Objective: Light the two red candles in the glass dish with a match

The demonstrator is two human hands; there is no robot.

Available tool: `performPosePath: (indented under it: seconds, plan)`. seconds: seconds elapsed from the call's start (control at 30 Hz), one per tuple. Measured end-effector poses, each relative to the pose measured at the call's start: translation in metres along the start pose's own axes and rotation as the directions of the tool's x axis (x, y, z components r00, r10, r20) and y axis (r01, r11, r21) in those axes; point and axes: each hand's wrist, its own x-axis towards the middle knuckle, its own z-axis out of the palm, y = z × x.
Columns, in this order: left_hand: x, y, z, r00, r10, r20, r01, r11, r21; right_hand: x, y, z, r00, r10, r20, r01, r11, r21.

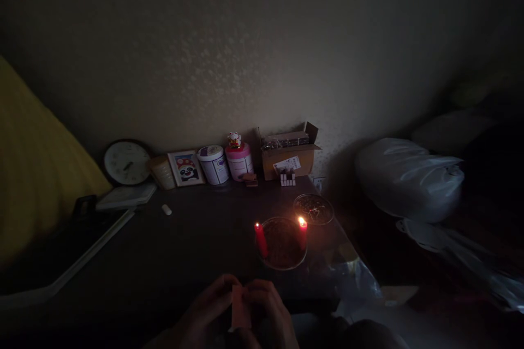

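Observation:
My left hand [215, 300] and my right hand [268, 305] come together at the table's front edge. Between them they grip a small pinkish rectangular box [238, 305], about the size of a matchbox; dim light hides its markings. Fingers of both hands are bent around its top and sides. Just beyond stands a round dish [282, 269] with two red candles at its rim. The left candle [262, 242] shows a tiny glow at its wick, while the right candle [303, 235] burns with a brighter flame.
A second round dish [313, 210] holds thin scraps. Along the wall stand a clock [127, 162], a panda picture [187, 169], two tubs, and an open cardboard box [286, 163] with small boxes [287, 178] before it. White plastic bags [409, 180] lie at right.

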Motion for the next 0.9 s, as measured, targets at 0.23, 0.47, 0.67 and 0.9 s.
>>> performPosePath:
  seconds: [0.23,0.47,0.67,0.9]
  plan:
    - [0.042,-0.033,-0.039,0.981,-0.035,0.188,0.049,0.996,-0.070,-0.005,0.004,0.002,0.998,0.055,0.039,-0.056,0.998,0.005]
    - [0.042,-0.039,-0.042,0.984,-0.041,0.173,0.065,0.989,-0.136,-0.006,0.003,0.005,0.998,0.061,-0.001,-0.061,0.998,0.018]
    - [0.043,-0.038,-0.042,0.981,-0.031,0.189,0.057,0.989,-0.133,-0.004,-0.001,0.001,0.995,0.094,0.021,-0.094,0.995,0.039]
    - [0.042,-0.031,-0.040,0.975,-0.058,0.215,0.080,0.992,-0.093,-0.004,0.001,0.005,0.996,0.087,-0.001,-0.087,0.996,0.003]
